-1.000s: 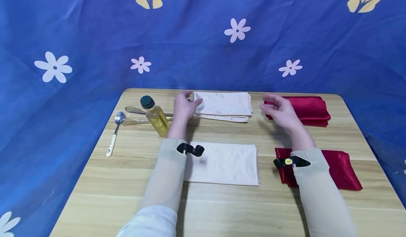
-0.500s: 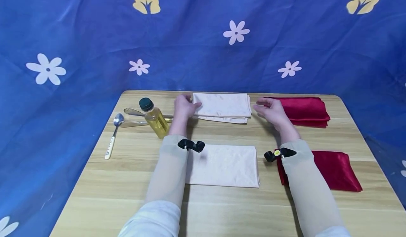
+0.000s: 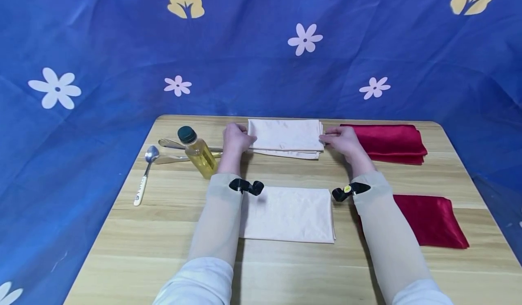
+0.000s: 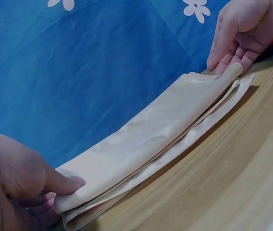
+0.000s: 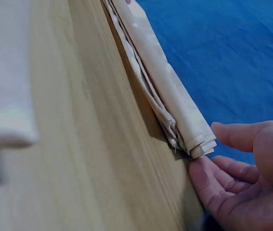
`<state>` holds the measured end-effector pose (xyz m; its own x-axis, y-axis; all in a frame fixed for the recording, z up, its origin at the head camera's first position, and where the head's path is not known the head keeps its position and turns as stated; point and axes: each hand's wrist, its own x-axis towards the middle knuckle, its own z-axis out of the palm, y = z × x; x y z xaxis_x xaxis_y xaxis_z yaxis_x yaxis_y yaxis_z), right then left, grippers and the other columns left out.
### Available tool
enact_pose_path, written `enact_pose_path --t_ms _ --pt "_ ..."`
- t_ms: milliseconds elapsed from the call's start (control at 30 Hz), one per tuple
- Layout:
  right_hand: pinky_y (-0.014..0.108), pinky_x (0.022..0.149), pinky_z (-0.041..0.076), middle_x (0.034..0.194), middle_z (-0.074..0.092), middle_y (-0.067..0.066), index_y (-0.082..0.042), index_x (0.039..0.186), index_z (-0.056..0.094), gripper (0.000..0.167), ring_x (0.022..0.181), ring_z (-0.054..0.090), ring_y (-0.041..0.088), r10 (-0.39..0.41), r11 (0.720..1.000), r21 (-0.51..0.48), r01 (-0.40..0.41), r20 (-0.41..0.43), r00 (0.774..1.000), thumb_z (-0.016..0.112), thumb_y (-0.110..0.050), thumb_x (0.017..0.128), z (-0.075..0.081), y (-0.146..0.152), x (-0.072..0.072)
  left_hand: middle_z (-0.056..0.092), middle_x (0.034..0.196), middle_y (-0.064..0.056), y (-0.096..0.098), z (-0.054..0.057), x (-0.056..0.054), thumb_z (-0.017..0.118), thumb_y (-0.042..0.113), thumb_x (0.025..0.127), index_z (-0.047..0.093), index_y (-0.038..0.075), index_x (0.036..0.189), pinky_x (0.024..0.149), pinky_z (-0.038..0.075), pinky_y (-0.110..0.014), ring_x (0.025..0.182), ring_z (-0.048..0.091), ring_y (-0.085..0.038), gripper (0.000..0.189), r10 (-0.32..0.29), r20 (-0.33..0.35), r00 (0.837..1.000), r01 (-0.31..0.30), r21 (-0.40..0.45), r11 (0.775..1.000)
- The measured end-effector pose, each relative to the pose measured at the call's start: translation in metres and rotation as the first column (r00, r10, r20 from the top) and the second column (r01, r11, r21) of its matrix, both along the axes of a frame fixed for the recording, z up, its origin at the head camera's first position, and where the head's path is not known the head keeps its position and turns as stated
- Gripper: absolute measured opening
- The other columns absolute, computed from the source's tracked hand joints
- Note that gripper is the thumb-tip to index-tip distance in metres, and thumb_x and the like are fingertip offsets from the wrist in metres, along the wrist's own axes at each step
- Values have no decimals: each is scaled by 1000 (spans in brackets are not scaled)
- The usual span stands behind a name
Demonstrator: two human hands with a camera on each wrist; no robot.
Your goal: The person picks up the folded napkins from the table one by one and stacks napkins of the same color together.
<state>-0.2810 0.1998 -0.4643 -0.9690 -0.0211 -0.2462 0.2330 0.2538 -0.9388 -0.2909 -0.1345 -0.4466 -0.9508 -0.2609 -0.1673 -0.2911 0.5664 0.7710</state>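
Note:
A folded white cloth [image 3: 285, 135] lies near the table's back edge, its layers showing in both wrist views. At its left end my left hand [image 3: 237, 137] pinches it, with the thumb [image 4: 71, 185] on top and the fingers beneath. My right hand [image 3: 342, 139] is at the opposite end. In the right wrist view its thumb [image 5: 237, 134] stands slightly off the cloth's corner, while a fingertip [image 5: 200, 173] touches the lower edge. A second folded white cloth [image 3: 289, 214] lies nearer, between my forearms.
Two folded dark red cloths, a back one [image 3: 389, 142] and a front one [image 3: 432, 221], lie on the right. Left of my left hand stand a bottle of yellow liquid [image 3: 201, 157], a white-handled spoon [image 3: 141, 187] and other metal cutlery [image 3: 171, 159]. Blue flowered fabric [image 3: 244, 46] hangs behind the table.
My right hand has moved left, from beside the back red cloth to the right end of the back white cloth. My left hand stays at the left end.

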Motion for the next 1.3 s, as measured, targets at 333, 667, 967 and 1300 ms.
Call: enact_pose_path --t_ms 333,667,967,1300 --pt "30 81 56 116 68 22 12 123 68 40 79 67 15 57 972 228 -57 4 998 80 -16 96 2 -8 -2 64 126 -21 -3 1 -1 88 17 81 73 2 113 107 52 -42 121 58 -36 38 -36 43 998 38 -36 999" --pt "30 52 34 59 43 -2 -4 70 55 40 55 40 14 37 910 413 -39 13 999 81 -23 95 9 -18 -4 66 122 -17 -8 4 -3 81 22 91 73 2 120 101 53 -42 112 60 -31 36 -110 86 990 106 40 994" --pt "29 52 26 53 31 -6 -13 58 40 53 52 29 12 120 906 408 -110 1 993 75 -17 98 4 -19 -7 65 124 -21 -10 1 -6 67 24 105 70 -3 125 103 52 -45 114 61 -34 34 -107 40 993 103 103 989" --pt "26 53 32 64 37 -3 -3 78 42 33 58 36 11 89 978 197 -76 -57 994 65 -6 102 10 -14 -1 70 113 -17 -7 0 -7 70 10 102 70 -2 128 83 57 -33 94 65 -24 28 -97 -10 995 96 219 971"
